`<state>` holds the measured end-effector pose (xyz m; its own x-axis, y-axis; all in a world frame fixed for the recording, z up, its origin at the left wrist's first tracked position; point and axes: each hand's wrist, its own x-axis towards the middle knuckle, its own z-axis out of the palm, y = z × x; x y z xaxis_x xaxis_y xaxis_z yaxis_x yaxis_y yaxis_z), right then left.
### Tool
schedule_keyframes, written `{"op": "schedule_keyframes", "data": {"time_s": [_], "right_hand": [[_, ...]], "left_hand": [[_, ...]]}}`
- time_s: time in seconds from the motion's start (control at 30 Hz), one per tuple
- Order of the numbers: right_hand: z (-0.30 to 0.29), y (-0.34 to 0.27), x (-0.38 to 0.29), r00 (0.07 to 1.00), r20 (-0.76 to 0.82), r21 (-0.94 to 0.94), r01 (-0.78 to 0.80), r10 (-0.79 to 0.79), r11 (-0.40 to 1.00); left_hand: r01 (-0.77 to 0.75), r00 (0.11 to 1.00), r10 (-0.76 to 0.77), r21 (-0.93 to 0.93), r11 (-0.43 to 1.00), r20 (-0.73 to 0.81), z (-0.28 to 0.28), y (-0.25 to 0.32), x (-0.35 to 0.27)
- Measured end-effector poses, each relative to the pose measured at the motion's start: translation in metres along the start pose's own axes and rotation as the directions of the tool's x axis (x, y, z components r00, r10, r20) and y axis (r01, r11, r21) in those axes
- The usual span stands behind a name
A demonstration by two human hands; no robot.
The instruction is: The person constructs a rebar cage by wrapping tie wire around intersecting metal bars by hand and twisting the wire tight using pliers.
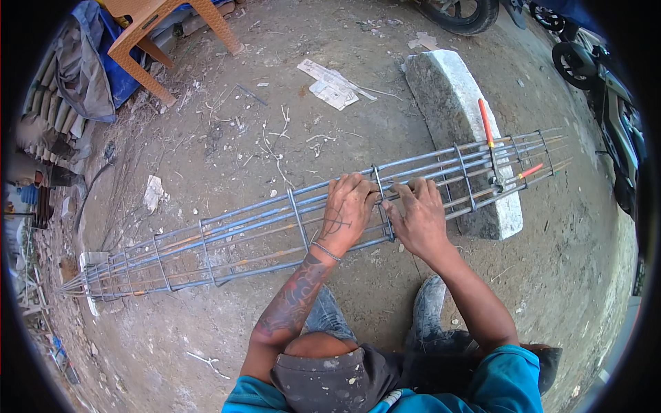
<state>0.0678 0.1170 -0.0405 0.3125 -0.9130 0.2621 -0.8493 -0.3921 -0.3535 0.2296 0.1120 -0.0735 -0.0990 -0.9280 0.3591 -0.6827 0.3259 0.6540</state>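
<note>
A long rebar cage [258,258] of bluish, partly rusty steel bars with square stirrups lies across my view. My left hand [348,209] reaches over its middle bars, fingers curled at a stirrup [378,180]. Just right of that stirrup, my right hand [419,214] has its fingers bent over the same bars, with its thumb beside the stirrup. The fingertips of both hands nearly meet; whether they pinch a tie wire or the steel itself is hidden. Pincers with red-orange handles [485,121] rest on the cage's right part.
A stone or concrete block [457,103] lies under the cage's right part, a smaller pale block [93,258] at its left end. An orange plastic chair [139,51] stands upper left, near tarps [85,67]. Motorcycles [614,103] are parked upper right. Cardboard scraps [330,85] and twigs litter the dirt ground.
</note>
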Motion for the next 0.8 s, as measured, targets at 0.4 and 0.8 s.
{"op": "schedule_keyframes", "data": {"time_s": [0.4,0.8], "right_hand": [[0.015,0.007,0.008,0.975,0.136,0.237,-0.207,0.178,0.949],[0.018,-0.008,-0.017,1.000,-0.001,0.052,-0.018,0.018,0.998]], "left_hand": [[-0.041,0.999,0.041,0.016,0.999,0.008,0.001,0.000,0.002],[-0.135,0.989,0.132,-0.062,0.989,-0.061,0.005,-0.001,-0.005]]}}
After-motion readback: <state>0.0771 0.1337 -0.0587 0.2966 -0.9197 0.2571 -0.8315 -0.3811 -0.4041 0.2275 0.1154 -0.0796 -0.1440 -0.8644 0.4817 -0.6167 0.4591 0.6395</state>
